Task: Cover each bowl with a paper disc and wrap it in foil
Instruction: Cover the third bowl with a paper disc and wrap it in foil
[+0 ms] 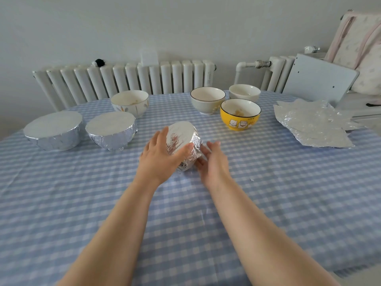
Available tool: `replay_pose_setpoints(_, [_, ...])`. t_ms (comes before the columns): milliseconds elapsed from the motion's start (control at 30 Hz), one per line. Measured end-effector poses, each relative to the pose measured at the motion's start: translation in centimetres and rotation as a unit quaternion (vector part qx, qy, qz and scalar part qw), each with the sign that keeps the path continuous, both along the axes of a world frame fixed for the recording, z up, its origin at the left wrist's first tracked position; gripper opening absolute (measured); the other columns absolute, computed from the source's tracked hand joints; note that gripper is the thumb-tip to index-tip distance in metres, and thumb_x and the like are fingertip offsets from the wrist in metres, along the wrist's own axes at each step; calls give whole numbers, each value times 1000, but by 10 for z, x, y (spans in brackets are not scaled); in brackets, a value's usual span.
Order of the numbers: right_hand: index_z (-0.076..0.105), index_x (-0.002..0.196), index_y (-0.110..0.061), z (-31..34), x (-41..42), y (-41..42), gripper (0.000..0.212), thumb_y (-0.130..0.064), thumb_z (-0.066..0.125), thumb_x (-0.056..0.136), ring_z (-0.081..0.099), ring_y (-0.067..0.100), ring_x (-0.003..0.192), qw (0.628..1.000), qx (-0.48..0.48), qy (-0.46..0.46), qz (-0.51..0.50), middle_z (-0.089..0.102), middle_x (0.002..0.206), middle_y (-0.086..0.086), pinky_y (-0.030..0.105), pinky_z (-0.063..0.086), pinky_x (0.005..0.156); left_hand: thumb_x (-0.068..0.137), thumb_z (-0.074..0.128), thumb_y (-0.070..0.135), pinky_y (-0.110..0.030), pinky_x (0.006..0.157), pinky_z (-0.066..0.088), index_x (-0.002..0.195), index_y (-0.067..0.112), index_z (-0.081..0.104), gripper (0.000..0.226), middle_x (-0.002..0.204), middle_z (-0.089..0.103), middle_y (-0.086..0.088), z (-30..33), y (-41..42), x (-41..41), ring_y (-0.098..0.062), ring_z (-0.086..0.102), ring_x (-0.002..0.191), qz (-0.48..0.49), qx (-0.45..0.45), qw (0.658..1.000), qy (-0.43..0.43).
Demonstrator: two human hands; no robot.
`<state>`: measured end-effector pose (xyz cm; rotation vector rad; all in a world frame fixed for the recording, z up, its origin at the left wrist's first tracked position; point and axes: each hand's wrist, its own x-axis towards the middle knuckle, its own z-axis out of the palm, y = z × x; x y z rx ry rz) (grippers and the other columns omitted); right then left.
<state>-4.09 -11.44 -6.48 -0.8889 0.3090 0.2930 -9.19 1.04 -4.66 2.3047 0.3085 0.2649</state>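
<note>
Foil-wrapped bowl tilted mid-counter. Left hand grasps its side; right hand released, fingers beneath its base. Risk: hard pressing could tear foil or shift the disc.

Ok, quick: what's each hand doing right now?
Left hand: grips the tilted foil-wrapped bowl.
Right hand: open, fingers straight against the bowl's side.

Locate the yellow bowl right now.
The yellow bowl stands uncovered right of centre, just in front of two white bowls and left of the foil sheets.
</note>
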Motion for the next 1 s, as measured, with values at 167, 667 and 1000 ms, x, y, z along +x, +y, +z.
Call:
replay_pose_setpoints(167, [68, 108, -20, 11, -3, -6, 33, -47, 52, 98, 72, 15, 92, 975, -151, -156, 48, 75, 100, -2, 32, 58, 78, 77, 52, 79, -47, 120, 16, 156, 31, 17, 99, 164, 16, 3, -1, -2, 2, -22, 15, 150, -5, 53, 999, 1])
replay_pose_setpoints(667, [72, 98, -22, 8, -7, -6, 19, -18, 53, 102, 72, 10, 82, 992, -59, -108, 31, 77, 90, -4, 26, 56, 69, 52, 29, 93, -45, 121, 14, 155, 33, 15, 120, 164, 15, 4, -2, -2, 1, -21, 13, 150, -5, 73, 997, 15])
replay_pose_setpoints(1000, [68, 114, -20, 7, 1, -20, 26, -11, 46, 103, 67, 8, 97, 961, -222, -157, 40, 71, 119, 4, 20, 54, 79, 77, 46, 81, -46, 121, 11, 157, 30, 10, 101, 165, 9, -1, 3, -7, 4, -24, 8, 151, -24, 128, 991, 33])
